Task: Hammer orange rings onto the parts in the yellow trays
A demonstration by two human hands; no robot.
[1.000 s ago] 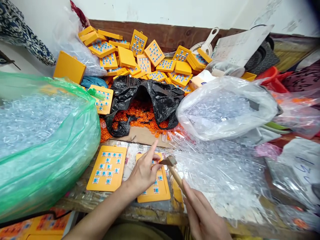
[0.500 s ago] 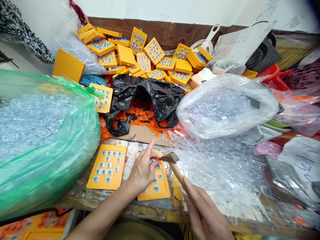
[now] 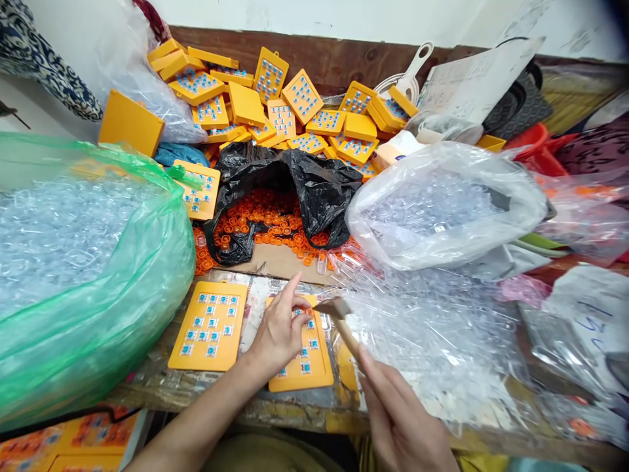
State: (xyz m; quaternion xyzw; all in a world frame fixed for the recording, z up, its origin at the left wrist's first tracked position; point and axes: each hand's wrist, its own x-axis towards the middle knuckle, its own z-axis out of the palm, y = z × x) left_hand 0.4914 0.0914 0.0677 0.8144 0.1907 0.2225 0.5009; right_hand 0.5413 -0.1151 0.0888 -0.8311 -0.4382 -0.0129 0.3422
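The left hand's (image 3: 278,330) forefinger sticks out straight, while its thumb curls in toward another fingertip by a small orange piece (image 3: 309,312); I can't tell from here whether they actually pinch it. The right hand (image 3: 400,410) has its fingers wrapped around the wooden handle of a hammer (image 3: 347,334), whose metal head hangs just beside those left fingertips.

Under the left hand lies a yellow-orange panel (image 3: 320,362) set with blue squares, partly covered by it. A second such panel (image 3: 226,351) lies flat just to its left on the worn bench.

Beyond them, orange rings (image 3: 289,234) spill from a black plastic bag (image 3: 322,180). A green bag (image 3: 160,278) of clear pieces bulges at the left, a whitish bag (image 3: 393,254) of similar bits sits at the right, and more panels are heaped against the wall.
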